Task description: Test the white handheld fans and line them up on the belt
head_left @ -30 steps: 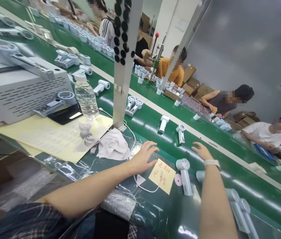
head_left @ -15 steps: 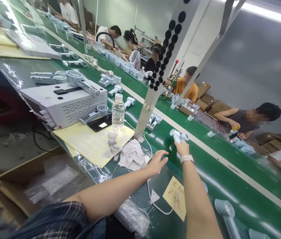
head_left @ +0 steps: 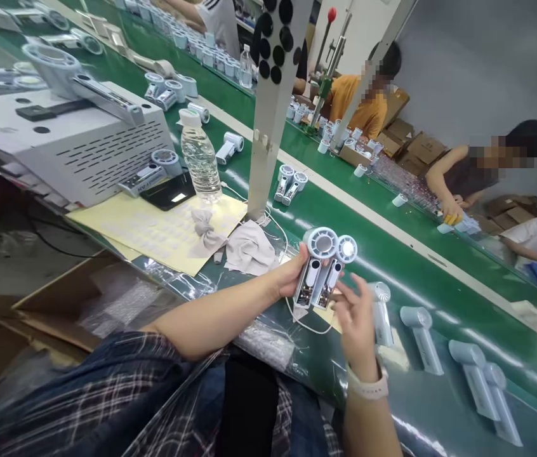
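Note:
Two light-blue handheld fans [head_left: 318, 273] stand side by side with their open handles facing me, circuit parts showing inside. My left hand [head_left: 292, 274] grips them from the left side. Just right of them, my right hand [head_left: 357, 317], with a white band on its wrist, has its fingers apart and holds nothing. Several more fan bodies [head_left: 423, 339] lie to the right on the green surface. Another pair of open fans [head_left: 290, 184] lies behind, beside the metal post.
A water bottle [head_left: 200, 158], black phone [head_left: 168, 190], yellow sheet [head_left: 154, 231] and grey cloth [head_left: 249, 247] are on the left, near a white box [head_left: 106, 152]. A metal post [head_left: 268, 114] rises behind. People work across the green belt [head_left: 358, 235].
The fans have come from the belt nearer to me and passed from my right hand to my left. My right hand has opened. The view has shifted, showing more fans at the right.

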Demonstrator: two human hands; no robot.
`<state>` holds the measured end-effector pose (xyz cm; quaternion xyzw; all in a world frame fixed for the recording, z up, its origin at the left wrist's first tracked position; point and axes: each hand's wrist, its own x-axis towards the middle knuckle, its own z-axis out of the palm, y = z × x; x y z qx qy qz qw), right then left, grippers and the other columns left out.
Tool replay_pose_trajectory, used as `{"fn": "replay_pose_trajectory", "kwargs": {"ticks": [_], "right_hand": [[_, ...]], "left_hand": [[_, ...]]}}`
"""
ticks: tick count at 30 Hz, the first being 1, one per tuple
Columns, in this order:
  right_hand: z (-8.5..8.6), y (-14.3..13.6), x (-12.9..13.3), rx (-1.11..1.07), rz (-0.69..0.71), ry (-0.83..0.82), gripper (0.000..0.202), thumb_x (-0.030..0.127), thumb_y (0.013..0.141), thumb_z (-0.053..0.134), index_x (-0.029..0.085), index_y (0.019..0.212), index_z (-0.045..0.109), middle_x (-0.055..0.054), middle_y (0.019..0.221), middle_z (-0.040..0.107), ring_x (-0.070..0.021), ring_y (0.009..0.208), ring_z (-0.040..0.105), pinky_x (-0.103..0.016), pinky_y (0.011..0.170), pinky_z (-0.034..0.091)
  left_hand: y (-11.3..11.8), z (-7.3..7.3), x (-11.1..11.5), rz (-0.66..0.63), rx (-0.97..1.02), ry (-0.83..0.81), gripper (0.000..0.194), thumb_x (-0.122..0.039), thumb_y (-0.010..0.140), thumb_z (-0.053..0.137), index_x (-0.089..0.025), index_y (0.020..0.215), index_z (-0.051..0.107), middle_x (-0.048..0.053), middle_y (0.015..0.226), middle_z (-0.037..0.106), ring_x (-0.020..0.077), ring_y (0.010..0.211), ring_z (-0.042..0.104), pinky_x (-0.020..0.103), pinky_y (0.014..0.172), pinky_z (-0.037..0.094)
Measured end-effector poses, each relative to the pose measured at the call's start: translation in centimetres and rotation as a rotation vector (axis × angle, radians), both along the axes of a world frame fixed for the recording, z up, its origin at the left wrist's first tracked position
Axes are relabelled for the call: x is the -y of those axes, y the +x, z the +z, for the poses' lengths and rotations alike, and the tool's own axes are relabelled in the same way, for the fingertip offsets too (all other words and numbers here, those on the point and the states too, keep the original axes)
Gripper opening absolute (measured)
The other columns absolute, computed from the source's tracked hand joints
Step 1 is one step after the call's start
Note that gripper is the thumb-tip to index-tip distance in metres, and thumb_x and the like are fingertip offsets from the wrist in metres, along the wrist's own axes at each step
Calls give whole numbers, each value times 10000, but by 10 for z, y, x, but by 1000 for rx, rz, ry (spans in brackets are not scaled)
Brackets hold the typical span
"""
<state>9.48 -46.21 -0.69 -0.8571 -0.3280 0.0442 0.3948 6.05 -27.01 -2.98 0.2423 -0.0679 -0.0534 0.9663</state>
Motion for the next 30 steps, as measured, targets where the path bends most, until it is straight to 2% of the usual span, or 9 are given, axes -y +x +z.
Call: {"fn": "replay_pose_trajectory", "kwargs": {"ticks": [3, 5, 7, 9, 12, 15, 18, 22, 30], "right_hand": [[-13, 15, -1, -45, -288, -254, 257, 365, 984, 494, 152, 1059, 616, -127, 850, 694, -287, 817, 701, -393, 723, 547], [-23, 12, -9, -51, -276, -314, 88, 259, 903, 585, 183, 859, 588, -141, 839, 679, -317, 899, 697, -393, 760, 526], [-30, 0, -16, -87, -174, -299, 77, 211, 885, 590, 205, 811, 568, -123, 855, 693, -293, 908, 704, -375, 782, 522], [-32, -16, -20, -214, -30, -230, 71, 261, 921, 575, 216, 869, 591, -64, 801, 704, -239, 789, 710, -346, 742, 536], [-30, -32, -23, -618, 157, 83, 238, 442, 916, 642, 213, 980, 645, -8, 708, 701, -191, 622, 677, -331, 652, 553], [-27, -37, -28, -875, 141, 358, 388, 531, 784, 814, 191, 930, 694, 2, 652, 693, -162, 558, 634, -313, 599, 533], [-26, -41, -36, -887, 83, 461, 416, 546, 735, 879, 193, 833, 682, 12, 642, 682, -136, 564, 613, -282, 595, 510], [-26, -47, -45, -810, 94, 576, 388, 563, 854, 789, 210, 805, 634, 35, 636, 639, -120, 600, 590, -258, 617, 485], [-29, -46, -51, -765, 25, 541, 450, 632, 884, 716, 211, 760, 616, 74, 501, 475, -121, 454, 485, -262, 488, 395]], "left_hand": [[-1, 4, -4, 65, 58, -21, 771, -847, 527, 794, -154, 818, 625, 132, 1030, 773, 353, 1170, 707, 462, 1018, 556], [0, 6, -7, 88, 55, -20, 776, -854, 518, 792, -152, 807, 627, 141, 1030, 771, 365, 1182, 701, 470, 1011, 562], [1, 8, -10, 128, 49, -20, 777, -858, 513, 793, -149, 785, 630, 153, 1042, 769, 367, 1175, 704, 463, 995, 573], [2, 9, -14, 184, 45, -19, 773, -859, 519, 794, -147, 780, 642, 155, 1076, 767, 359, 1173, 707, 451, 993, 579], [3, 10, -17, 255, 31, -22, 790, -872, 495, 793, -149, 784, 657, 148, 1093, 769, 351, 1150, 718, 450, 974, 592], [3, 12, -16, 292, 22, -9, 795, -881, 452, 794, -151, 722, 630, 139, 1043, 775, 339, 1108, 732, 425, 918, 615], [2, 14, -15, 322, 18, 17, 795, -898, 444, 776, -156, 678, 613, 125, 999, 775, 326, 1075, 742, 396, 864, 627], [0, 17, -16, 408, 3, 53, 799, -912, 440, 765, -157, 654, 610, 118, 961, 768, 322, 1056, 744, 397, 853, 627], [-1, 10, -11, 576, -22, 208, 821, -917, 403, 781, -147, 654, 648, 147, 932, 773, 346, 1048, 734, 382, 801, 611]]}}
